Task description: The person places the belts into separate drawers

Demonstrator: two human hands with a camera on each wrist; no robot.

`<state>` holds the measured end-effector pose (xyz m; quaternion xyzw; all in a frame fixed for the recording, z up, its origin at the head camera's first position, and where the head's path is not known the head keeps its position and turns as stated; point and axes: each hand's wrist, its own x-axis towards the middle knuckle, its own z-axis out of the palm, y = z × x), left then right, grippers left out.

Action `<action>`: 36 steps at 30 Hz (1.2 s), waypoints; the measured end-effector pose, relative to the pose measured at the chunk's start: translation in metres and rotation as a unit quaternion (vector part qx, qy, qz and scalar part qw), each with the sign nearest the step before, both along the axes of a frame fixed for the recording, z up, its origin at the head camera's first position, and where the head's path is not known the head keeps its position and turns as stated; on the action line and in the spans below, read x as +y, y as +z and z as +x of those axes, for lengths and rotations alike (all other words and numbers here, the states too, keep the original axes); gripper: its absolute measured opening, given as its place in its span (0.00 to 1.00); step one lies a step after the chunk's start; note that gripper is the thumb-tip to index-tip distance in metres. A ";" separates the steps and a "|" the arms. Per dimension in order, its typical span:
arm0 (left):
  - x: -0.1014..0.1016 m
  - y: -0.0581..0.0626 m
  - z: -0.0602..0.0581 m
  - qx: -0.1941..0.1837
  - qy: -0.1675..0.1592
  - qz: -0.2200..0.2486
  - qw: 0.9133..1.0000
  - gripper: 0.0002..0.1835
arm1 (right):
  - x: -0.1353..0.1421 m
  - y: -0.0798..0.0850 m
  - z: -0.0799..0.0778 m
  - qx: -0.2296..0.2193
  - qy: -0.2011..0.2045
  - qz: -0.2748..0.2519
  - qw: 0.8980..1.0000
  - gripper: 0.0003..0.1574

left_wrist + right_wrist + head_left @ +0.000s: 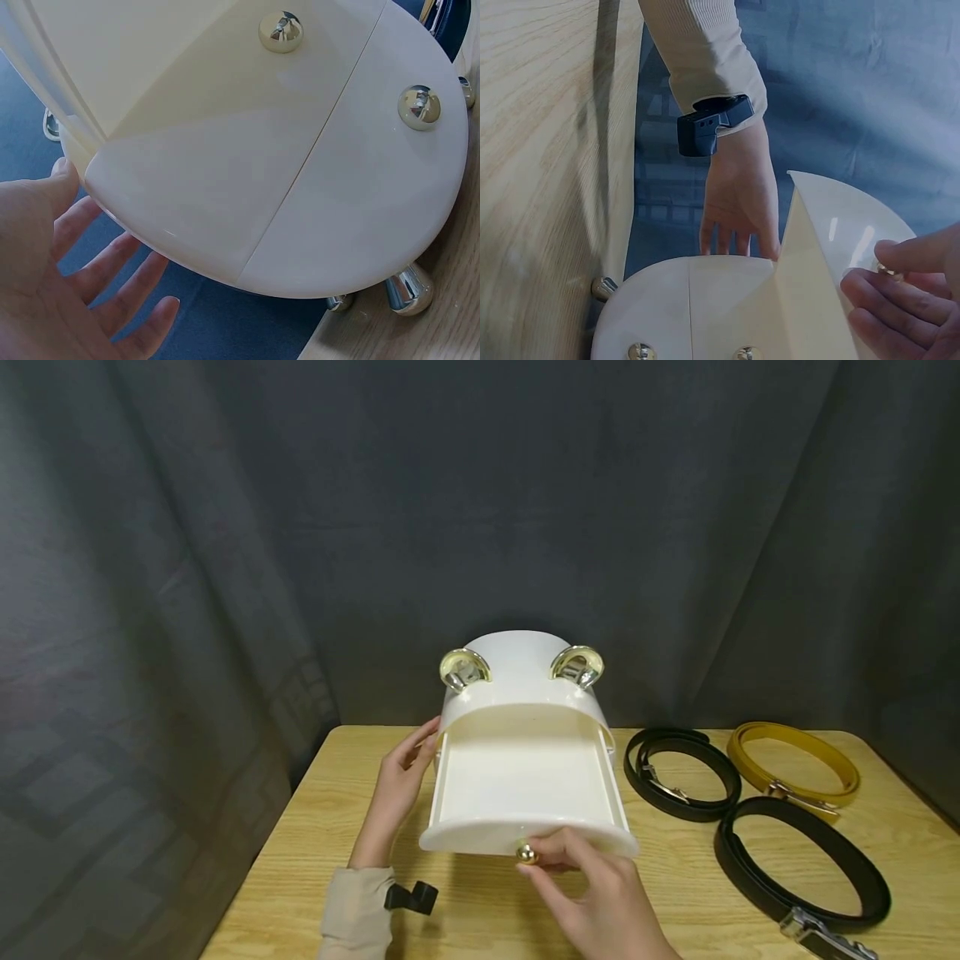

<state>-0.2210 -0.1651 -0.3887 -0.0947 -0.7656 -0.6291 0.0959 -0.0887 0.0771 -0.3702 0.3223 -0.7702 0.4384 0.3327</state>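
A white rounded cabinet (517, 656) with two shiny gold ear-like pieces (577, 666) on top stands on the table. Its top drawer (480, 837) is pulled out toward me, showing a white inner floor. My right hand (603, 893) pinches the gold knob (527, 853) on that drawer's front between thumb and fingers. At the cabinet's left side, my left hand (401, 785) touches the wall with fingers extended. The left wrist view shows two lower drawer fronts, closed, each with a gold knob (419, 107), and a metallic foot (409, 289) beneath.
On the wooden table (300, 860), right of the cabinet, lie a coiled black belt (701, 814), a yellow-brown belt (795, 729) and another black belt (813, 827) with a silver buckle. A dark curtain (480, 510) hangs behind.
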 end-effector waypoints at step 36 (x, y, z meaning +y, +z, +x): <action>0.000 0.000 -0.001 0.007 0.001 -0.004 1.000 0.22 | 0.033 0.016 0.018 0.033 0.011 -0.036 0.999 0.10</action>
